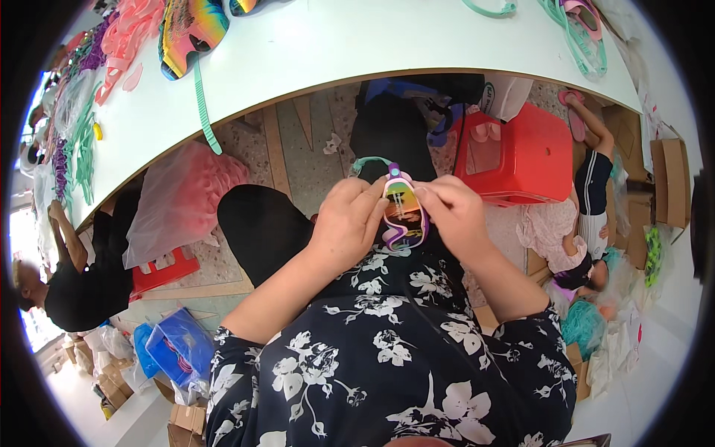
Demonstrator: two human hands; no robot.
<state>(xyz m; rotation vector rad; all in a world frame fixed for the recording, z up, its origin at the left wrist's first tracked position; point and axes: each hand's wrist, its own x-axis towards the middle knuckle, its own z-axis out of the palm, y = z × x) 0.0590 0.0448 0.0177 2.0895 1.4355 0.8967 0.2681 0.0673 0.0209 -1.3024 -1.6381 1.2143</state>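
Fingers of the left hand (344,216), set close together, grip the left rim of a pair of swim goggles (405,207); the thumb and forefinger of the right hand (452,214) pinch the opposite rim. The goggles, with mirrored orange-yellow lenses and a white-and-purple frame, are held lengthwise above the lap, between the hands. A teal strap (370,159) loops from their far end toward the left. Around the hands: black trousers (261,227) and a dark shirt (387,346) with white flowers. To the right stands a red plastic stool (532,153); to the left, a clear plastic bag (167,212) contains pink pieces. Beyond the knees, a white table (313,41) bears mirrored lenses (195,33) and coral straps (128,41). At the far left, a co-worker (86,287) in black; at the far right, a cardboard box (672,182).
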